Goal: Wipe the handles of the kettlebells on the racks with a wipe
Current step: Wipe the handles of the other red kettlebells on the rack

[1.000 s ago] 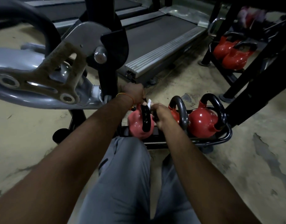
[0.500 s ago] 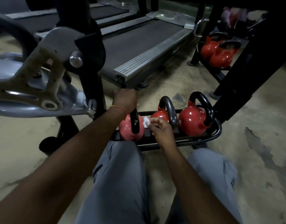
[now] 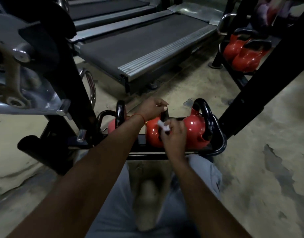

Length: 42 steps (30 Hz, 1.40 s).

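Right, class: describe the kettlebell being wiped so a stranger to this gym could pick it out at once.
Find the nearest treadmill; on the floor before its end sits a low black rack with three kettlebells in a row. The middle kettlebell is the one: alone among them, the left hand holds its handle and the right hand holds a white wipe against it.

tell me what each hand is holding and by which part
Left hand grips the top of the handle of the middle kettlebell. Right hand pinches the wipe by its lower end.

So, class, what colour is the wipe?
White; the wipe shows best in the head view.
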Tool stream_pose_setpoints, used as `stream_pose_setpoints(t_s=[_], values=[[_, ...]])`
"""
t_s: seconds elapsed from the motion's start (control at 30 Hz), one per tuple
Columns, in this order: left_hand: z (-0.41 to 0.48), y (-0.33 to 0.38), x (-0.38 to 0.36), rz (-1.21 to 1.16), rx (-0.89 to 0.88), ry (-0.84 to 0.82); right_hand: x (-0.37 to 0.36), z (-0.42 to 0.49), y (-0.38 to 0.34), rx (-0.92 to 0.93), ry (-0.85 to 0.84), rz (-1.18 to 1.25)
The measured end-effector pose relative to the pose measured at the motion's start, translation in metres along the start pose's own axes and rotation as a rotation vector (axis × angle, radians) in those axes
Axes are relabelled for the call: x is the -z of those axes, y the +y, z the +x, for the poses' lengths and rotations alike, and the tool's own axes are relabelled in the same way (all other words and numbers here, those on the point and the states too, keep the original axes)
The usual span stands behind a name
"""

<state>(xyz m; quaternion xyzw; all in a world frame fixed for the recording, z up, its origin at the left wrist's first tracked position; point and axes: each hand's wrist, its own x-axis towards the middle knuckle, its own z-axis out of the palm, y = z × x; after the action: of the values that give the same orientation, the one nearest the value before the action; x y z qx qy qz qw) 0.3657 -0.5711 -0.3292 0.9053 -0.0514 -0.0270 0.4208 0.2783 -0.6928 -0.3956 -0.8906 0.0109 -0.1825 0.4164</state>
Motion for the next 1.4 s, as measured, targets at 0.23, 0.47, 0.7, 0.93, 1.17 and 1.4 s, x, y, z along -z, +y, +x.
stream_pose_setpoints(t_s=[0.23,0.47,0.7,0.93,1.17,1.4], values=[[0.013,0.013,0.0,0.049,0.095,-0.074,-0.006,0.0,-0.001,0.094,0.035,-0.287],[0.016,0.013,-0.002,0.132,0.103,-0.084,-0.012,-0.026,0.019,0.019,0.03,-0.128],[0.021,0.003,-0.002,0.026,0.129,-0.098,0.003,-0.022,0.033,-0.309,-0.072,0.429],[0.02,0.003,0.0,-0.035,0.097,-0.131,0.013,-0.01,0.045,-0.536,-0.179,0.696],[0.022,-0.005,0.0,-0.099,0.063,-0.14,0.015,0.014,0.013,-0.271,-0.119,0.468],[0.021,-0.007,-0.001,0.005,-0.006,-0.117,-0.01,-0.014,0.01,0.089,0.176,-0.151]])
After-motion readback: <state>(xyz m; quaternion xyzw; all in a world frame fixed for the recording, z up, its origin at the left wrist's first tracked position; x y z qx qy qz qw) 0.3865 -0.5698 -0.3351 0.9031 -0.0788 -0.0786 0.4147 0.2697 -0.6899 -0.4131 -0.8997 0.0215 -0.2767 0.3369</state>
